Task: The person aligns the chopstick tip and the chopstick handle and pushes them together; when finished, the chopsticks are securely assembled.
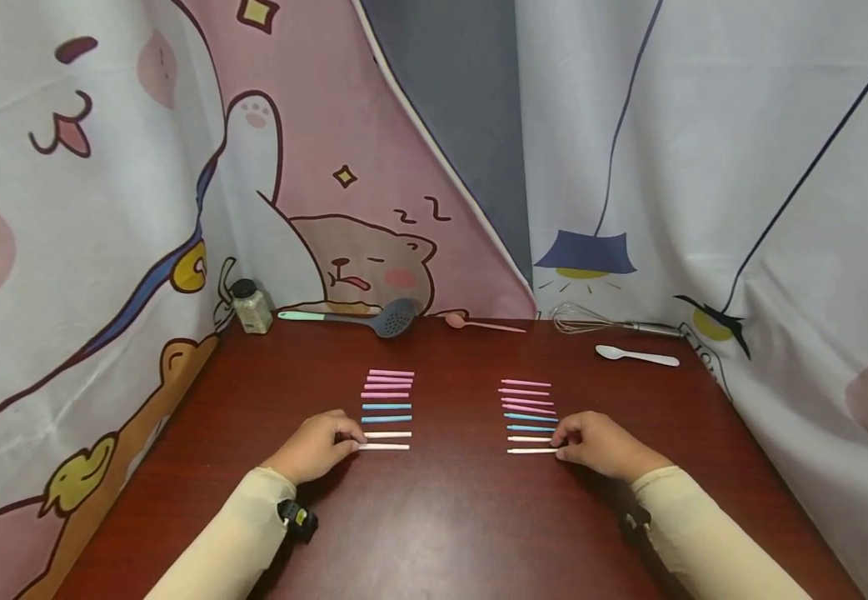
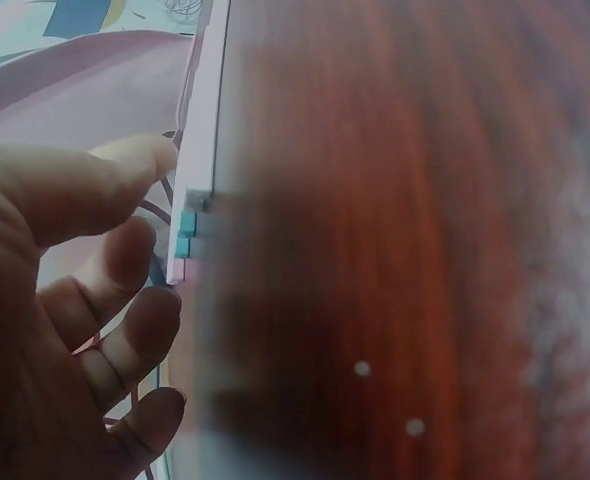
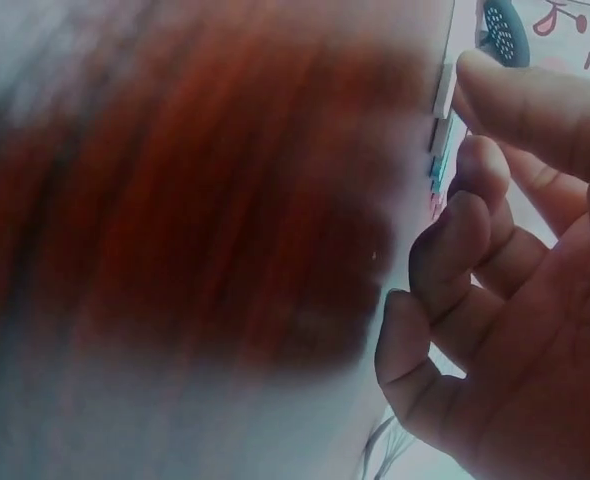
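Note:
Two columns of thin pink, blue and white sticks lie crosswise on the table. My left hand point(image 1: 317, 444) is at the outer end of the left column, its thumb and index finger pinching the nearest white stick point(image 1: 389, 447). At the right column, my right hand point(image 1: 601, 443) pinches the nearest white stick point(image 1: 527, 452) by its outer end. Another white stick point(image 1: 396, 434) and blue sticks point(image 1: 386, 419) lie just beyond on the left. Blue sticks point(image 1: 527, 417) and pink sticks point(image 1: 526, 392) continue the right column, whose sticks have narrower inner tips. Both wrist views show the other fingers loosely bent.
Along the back of the dark red wooden table point(image 1: 449, 517) are a lidded jar point(image 1: 251, 310), a slotted spoon point(image 1: 389, 320), a pink spoon point(image 1: 482, 323) and a whisk point(image 1: 591, 322). A white spoon point(image 1: 638, 357) lies at the right. Printed curtains point(image 1: 449, 150) surround the table.

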`<state>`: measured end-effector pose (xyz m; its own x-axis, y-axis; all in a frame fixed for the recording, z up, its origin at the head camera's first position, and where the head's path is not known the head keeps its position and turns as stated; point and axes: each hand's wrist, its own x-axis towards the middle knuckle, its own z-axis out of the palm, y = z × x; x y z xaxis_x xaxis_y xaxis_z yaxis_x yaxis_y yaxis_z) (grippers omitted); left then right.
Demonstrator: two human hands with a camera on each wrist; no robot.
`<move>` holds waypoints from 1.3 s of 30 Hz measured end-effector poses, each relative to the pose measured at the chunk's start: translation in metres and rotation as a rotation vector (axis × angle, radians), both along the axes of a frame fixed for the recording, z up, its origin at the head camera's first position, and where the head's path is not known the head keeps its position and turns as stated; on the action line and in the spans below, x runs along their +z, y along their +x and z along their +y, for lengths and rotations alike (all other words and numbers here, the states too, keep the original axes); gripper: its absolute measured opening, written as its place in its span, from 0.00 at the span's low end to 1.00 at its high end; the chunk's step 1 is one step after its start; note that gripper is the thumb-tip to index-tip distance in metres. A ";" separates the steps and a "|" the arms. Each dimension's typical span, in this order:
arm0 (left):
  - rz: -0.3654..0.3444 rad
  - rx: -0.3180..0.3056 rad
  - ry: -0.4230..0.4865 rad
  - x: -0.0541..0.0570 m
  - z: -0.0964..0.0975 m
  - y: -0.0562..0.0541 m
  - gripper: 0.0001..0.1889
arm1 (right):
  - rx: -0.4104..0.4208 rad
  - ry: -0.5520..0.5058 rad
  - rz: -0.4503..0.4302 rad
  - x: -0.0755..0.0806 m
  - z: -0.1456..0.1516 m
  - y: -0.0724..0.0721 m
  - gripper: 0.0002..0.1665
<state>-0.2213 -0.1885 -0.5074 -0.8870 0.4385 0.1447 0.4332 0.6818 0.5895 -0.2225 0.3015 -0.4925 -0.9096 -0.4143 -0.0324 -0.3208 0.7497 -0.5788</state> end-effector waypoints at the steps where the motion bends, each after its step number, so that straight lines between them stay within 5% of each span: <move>1: -0.001 0.001 0.004 0.000 -0.001 0.000 0.08 | -0.002 -0.003 -0.006 0.000 0.000 0.000 0.06; 13: -0.031 0.020 -0.022 0.001 0.000 -0.001 0.09 | -0.010 0.035 0.017 -0.002 0.001 -0.002 0.10; 39: 0.038 0.074 -0.221 -0.001 0.009 -0.001 0.15 | 0.009 0.145 0.048 -0.001 -0.009 0.003 0.13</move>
